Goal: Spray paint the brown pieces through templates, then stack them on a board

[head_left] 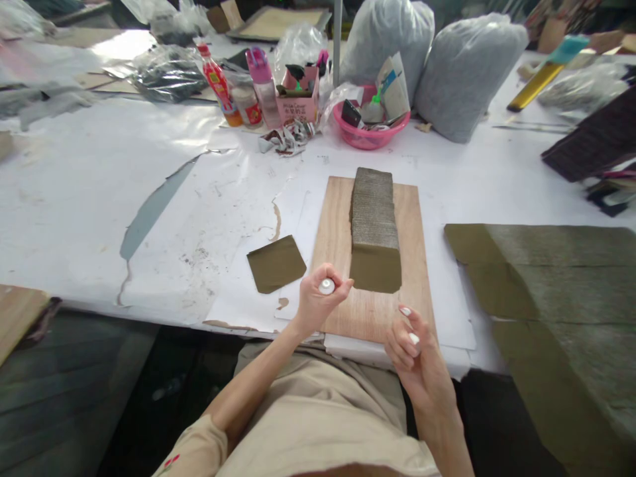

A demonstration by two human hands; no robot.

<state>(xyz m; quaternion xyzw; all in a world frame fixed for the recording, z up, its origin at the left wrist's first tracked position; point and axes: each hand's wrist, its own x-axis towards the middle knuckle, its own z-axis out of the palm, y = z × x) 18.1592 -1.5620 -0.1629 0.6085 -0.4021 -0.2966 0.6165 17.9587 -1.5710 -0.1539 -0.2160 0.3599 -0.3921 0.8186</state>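
Note:
My left hand (322,297) is closed around a small white object with a round end (326,286), most of it hidden in the fist. Its thumb points at the near edge of a fanned stack of olive-brown fabric pieces (375,228). The stack lies on a wooden board (334,225). Over the board's near right corner, my right hand (415,354) has its fingers curled in. Small white bits show at its fingertips; whether they are held or worn I cannot tell. Left of the board lies a loose olive-brown piece (277,264).
More overlapping olive-brown pieces (551,285) spread along the right side. A pink basin (370,138) with odds and ends, a pink box (298,106) and bottles stand behind the board. Two full grey bags (464,79) sit farther back. The white table covering (89,218) is torn at left.

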